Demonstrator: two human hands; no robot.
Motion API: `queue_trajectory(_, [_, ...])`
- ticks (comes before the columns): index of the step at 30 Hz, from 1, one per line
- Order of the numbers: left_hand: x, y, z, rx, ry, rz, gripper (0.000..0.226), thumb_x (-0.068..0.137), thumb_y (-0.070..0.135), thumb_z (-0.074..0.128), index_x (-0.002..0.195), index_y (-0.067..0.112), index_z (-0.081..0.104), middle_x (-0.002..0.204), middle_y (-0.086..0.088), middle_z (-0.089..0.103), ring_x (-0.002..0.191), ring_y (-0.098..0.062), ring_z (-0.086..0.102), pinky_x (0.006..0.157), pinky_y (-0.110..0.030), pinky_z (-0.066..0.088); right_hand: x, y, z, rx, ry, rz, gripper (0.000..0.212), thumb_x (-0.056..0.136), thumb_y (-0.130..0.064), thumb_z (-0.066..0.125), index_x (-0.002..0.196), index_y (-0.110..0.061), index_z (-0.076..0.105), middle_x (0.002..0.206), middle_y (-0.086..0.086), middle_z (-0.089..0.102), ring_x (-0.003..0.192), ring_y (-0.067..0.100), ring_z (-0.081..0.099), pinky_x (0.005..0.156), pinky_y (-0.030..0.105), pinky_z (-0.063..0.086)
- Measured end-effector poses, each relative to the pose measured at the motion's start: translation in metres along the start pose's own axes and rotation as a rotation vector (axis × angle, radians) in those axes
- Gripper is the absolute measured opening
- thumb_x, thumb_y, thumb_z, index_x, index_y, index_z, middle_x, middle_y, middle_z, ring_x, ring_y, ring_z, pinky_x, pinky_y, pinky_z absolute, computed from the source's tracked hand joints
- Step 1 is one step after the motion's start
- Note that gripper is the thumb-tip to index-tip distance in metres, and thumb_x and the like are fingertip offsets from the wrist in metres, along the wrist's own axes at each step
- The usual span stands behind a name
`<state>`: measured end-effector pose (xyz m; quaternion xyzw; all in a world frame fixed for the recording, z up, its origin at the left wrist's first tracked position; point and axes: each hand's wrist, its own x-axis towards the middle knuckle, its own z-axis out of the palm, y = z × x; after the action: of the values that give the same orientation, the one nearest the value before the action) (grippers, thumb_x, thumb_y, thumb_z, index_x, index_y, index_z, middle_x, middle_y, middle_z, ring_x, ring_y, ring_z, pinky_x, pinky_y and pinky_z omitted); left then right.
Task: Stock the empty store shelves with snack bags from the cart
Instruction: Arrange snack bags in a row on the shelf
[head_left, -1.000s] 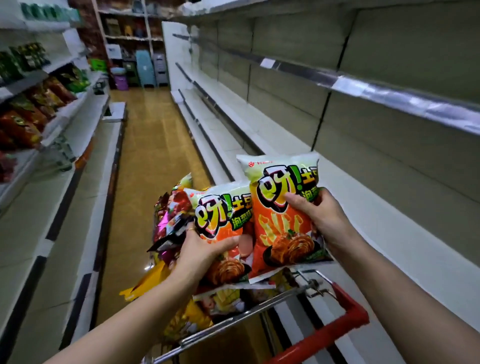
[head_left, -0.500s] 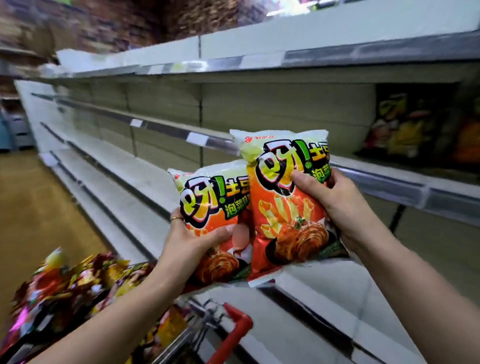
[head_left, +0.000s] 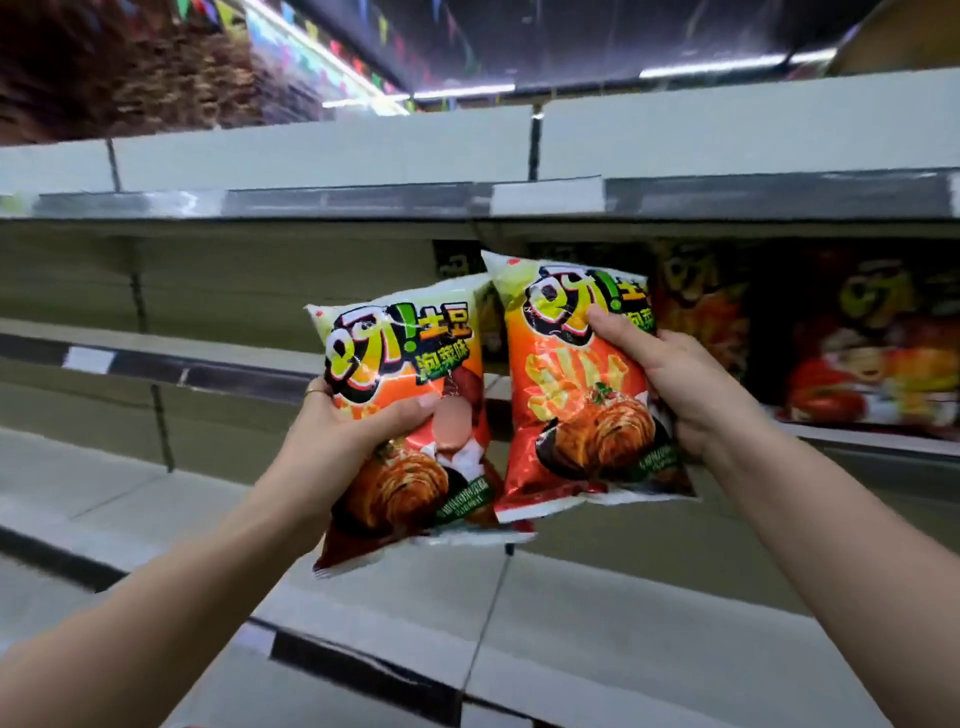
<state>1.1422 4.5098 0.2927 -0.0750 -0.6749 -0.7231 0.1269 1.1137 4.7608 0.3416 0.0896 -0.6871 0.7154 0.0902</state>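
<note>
Left hand (head_left: 332, 441) and right hand (head_left: 670, 384) each grip an orange snack bag, left bag (head_left: 410, 395), right bag (head_left: 571, 395), mid-frame before shelves (head_left: 208, 358).

Your bare forearms reach up and forward from the lower corners, converging. Your left grip (head_left: 358, 436) curls around the lower half of an orange-and-green glossy plastic snack bag (head_left: 395, 353), thumb across its front. Your right grip (head_left: 670, 384), slightly higher, clasps a second matching bag (head_left: 571, 415) by its right edge, thumb on the front.
</note>
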Motion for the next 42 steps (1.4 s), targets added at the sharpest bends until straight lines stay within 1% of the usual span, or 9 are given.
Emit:
queue_trajectory(11, [0.053,0.036,0.021,0.09,-0.125,-0.06,0.087,0.044,0.027,0.091,0.122,0.014,0.054,0.098,-0.009,0.073,0.076,-0.025,0.073,0.056,-0.029,0.056,0.101,-0.016,-0.008,-0.092,0.147,0.147,0.038,0.076,-0.046,0.072,0.091,-0.013,0.062,0.07,0.006,0.069,0.061,0.019,0.065,0.071,0.033,0.057])
queue_trajectory(14, [0.071,0.043,0.025,0.099,-0.182,-0.052,0.076,0.05,0.026,0.089,0.119,0.013,0.059,0.095,-0.009,0.074,0.074,-0.024,0.073,0.055,-0.028,0.056,0.128,-0.012,0.001,-0.104,0.248,0.064,0.059,0.075,-0.048,0.072,0.119,-0.012,0.056,0.113,0.01,0.063,0.098,0.024,0.06,0.094,0.036,0.049])
queue_trajectory(18, [0.088,0.044,0.034,0.04,-0.283,-0.06,0.058,0.054,0.025,0.078,0.11,0.013,0.065,0.092,-0.009,0.074,0.075,-0.024,0.072,0.064,-0.033,0.058,0.149,-0.001,0.013,-0.054,0.357,-0.018,0.062,0.081,-0.027,0.072,0.132,-0.004,0.047,0.118,0.009,0.057,0.105,0.024,0.058,0.071,0.027,0.048])
queue_trajectory(23, [0.112,0.033,0.042,0.033,-0.353,-0.093,0.073,0.053,0.026,0.088,0.118,0.014,0.058,0.097,-0.011,0.073,0.082,-0.028,0.072,0.07,-0.038,0.058,0.205,0.04,-0.005,-0.118,0.407,-0.07,0.127,0.033,-0.057,0.076,0.142,-0.008,0.032,0.131,0.017,0.054,0.101,0.028,0.059,0.079,0.041,0.053])
queue_trajectory(27, [0.121,0.029,0.052,0.029,-0.375,-0.095,0.071,0.054,0.03,0.082,0.119,0.015,0.057,0.096,-0.011,0.073,0.078,-0.026,0.072,0.062,-0.033,0.058,0.176,0.022,0.007,-0.247,0.407,0.004,0.067,0.085,-0.034,0.064,0.139,-0.007,0.034,0.125,0.015,0.055,0.107,0.029,0.056,0.06,0.022,0.043])
queue_trajectory(31, [0.124,0.031,0.066,0.082,-0.439,-0.049,0.049,0.065,0.029,0.077,0.109,0.013,0.065,0.089,-0.009,0.074,0.073,-0.022,0.072,0.06,-0.028,0.057,0.172,0.015,0.001,-0.439,0.373,0.044,0.011,0.094,-0.022,0.052,0.096,-0.011,0.051,0.067,0.005,0.046,0.05,0.014,0.045,0.028,0.01,0.029])
queue_trajectory(35, [0.128,0.029,0.078,0.079,-0.47,-0.051,0.042,0.068,0.028,0.077,0.105,0.014,0.066,0.089,-0.009,0.074,0.073,-0.021,0.072,0.061,-0.027,0.057,0.154,0.004,-0.011,-0.673,0.418,0.013,0.031,0.093,-0.009,0.047,0.121,0.005,0.05,0.11,0.019,0.055,0.088,0.021,0.056,0.078,0.03,0.047])
queue_trajectory(40, [0.133,0.026,0.096,0.061,-0.472,-0.096,0.057,0.054,0.035,0.079,0.104,0.01,0.067,0.087,-0.01,0.074,0.072,-0.023,0.071,0.064,-0.03,0.056,0.097,-0.015,-0.009,-0.511,0.51,-0.188,0.029,0.096,-0.027,0.045,0.073,-0.009,0.049,0.076,0.01,0.05,0.073,0.026,0.05,0.059,0.027,0.035])
queue_trajectory(42, [0.136,0.028,0.107,0.065,-0.468,-0.11,0.059,0.056,0.034,0.081,0.107,0.01,0.065,0.087,-0.01,0.074,0.071,-0.022,0.072,0.058,-0.028,0.055,0.074,-0.014,-0.002,-0.443,0.362,-0.178,0.033,0.093,-0.04,0.049,0.097,-0.007,0.053,0.091,0.006,0.057,0.089,0.023,0.055,0.079,0.029,0.045])
